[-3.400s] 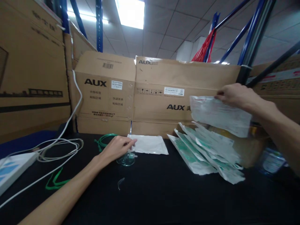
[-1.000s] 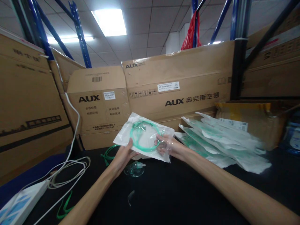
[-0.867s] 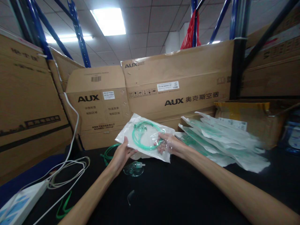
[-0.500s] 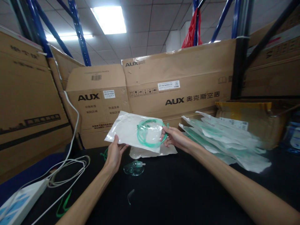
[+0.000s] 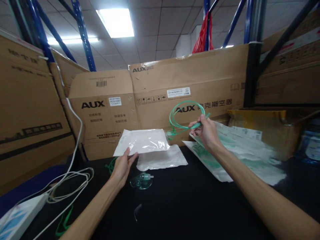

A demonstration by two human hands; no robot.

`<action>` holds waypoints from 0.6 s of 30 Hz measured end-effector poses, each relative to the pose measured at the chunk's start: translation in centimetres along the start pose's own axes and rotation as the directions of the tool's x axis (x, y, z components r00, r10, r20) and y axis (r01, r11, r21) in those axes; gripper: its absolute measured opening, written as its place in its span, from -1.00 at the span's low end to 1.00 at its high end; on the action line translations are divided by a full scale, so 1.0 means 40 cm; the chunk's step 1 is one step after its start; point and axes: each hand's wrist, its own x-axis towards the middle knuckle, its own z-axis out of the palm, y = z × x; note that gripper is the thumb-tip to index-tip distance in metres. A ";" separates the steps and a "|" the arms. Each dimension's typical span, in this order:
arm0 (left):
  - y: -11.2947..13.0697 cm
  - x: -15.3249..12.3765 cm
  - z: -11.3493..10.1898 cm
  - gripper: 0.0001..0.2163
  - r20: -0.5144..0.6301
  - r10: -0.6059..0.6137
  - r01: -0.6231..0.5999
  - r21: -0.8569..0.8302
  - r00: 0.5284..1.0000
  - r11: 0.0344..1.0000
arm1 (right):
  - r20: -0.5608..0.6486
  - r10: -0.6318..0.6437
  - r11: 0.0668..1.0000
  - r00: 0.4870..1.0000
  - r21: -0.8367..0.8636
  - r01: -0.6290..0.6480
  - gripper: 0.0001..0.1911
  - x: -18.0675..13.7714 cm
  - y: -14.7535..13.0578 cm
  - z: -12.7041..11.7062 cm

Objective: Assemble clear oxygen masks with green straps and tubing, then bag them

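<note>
My left hand (image 5: 123, 166) grips the near edge of a clear plastic pouch (image 5: 142, 141) and holds it level above the black table (image 5: 180, 206). My right hand (image 5: 206, 131) is closed on a coil of green tubing (image 5: 183, 116), lifted clear of the pouch and up to the right of it. Under the pouch lies another flat pouch (image 5: 162, 159). A clear mask piece (image 5: 141, 181) rests on the table just right of my left hand.
A heap of sealed pouches (image 5: 237, 155) with green tubing lies at the right. AUX cardboard boxes (image 5: 160, 100) wall the back and left. White cables (image 5: 67, 176) and a white box (image 5: 15, 216) sit at the left, with green straps (image 5: 63, 223) nearby.
The green tubing has come out of the pouch: my right hand drew it up and to the right. My left hand still holds the pouch, now flattened.
</note>
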 end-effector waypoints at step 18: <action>0.078 -0.026 -0.008 -0.47 0.517 0.258 -0.576 0.761 0.816 0.297 | -0.018 -0.097 0.995 0.995 0.027 0.097 -0.52 0.012 -0.035 -0.008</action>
